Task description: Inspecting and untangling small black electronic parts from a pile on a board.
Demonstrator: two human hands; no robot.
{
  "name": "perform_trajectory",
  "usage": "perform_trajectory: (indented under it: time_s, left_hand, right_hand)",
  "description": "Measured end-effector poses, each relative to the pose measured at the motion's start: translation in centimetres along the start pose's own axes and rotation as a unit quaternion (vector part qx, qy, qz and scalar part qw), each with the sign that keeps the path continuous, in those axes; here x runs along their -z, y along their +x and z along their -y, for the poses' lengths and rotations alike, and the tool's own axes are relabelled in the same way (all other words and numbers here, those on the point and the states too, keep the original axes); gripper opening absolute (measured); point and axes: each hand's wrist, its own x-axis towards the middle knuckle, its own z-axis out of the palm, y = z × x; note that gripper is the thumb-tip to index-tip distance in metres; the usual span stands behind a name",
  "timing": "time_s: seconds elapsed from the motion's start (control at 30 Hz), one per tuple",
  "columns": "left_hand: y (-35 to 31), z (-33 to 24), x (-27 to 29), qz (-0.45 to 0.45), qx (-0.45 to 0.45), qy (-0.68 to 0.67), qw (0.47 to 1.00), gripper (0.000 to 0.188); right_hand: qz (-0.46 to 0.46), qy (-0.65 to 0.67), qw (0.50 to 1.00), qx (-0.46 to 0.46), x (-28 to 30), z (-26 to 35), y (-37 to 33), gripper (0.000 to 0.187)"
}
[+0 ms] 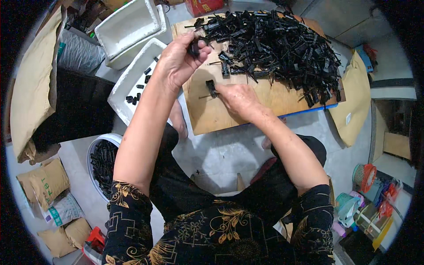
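My left hand (184, 57) is raised over the left edge of a wooden board (198, 121), its fingers curled around a small black plastic part (193, 47). Closer to me, my right hand (238, 99) pinches another black plastic part (210, 88) just above the board; a thin stick-like piece juts from it to the left. Behind both hands spreads a large heap of black plastic parts (269, 46), many with thin stems. A few loose ones lie at the heap's near edge, between it and my right hand. The finer shape of the part in my left hand is hidden by the fingers.
Left of the board stands a white foam box (120, 95) with several small black pieces inside. More white foam boxes (128, 31) are behind it. A round white bucket (92, 148) of black parts sits by my left knee. A tan sack (353, 106) lies to the right.
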Motion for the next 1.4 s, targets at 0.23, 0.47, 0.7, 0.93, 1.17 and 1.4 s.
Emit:
perform_trajectory:
  time_s: [0.23,0.47,0.7,0.93,1.17,1.4]
  left_hand:
    - [0.3,0.1,-0.2,0.018,-0.010,0.042,0.999,0.016]
    - [-0.9,2.9,-4.5,0.158,0.007,0.218,0.963,0.078]
    - [-0.1,4.6,-6.3,0.162,0.004,0.182,0.970,0.066]
    - [0.2,6.0,-7.4,0.150,-0.036,0.195,0.969,0.048]
    - [-0.2,6.1,-7.5,0.138,-0.083,0.265,0.951,0.036]
    - [-1.3,5.4,-7.7,0.153,-0.118,0.384,0.903,0.030]
  right_hand:
    - [-0.252,0.309,0.912,-0.097,4.4,-1.4,0.0,0.009]
    - [-0.281,0.369,0.879,-0.112,5.8,-3.0,-1.5,0.013]
    - [-0.260,0.409,0.868,-0.103,6.4,-2.4,-2.9,0.005]
    - [-0.274,0.356,0.885,-0.118,6.4,-3.1,-3.7,0.008]
    - [-0.300,0.371,0.868,-0.137,6.8,-3.7,-3.5,0.016]
    - [-0.234,0.424,0.871,-0.084,6.9,-3.5,-2.6,0.021]
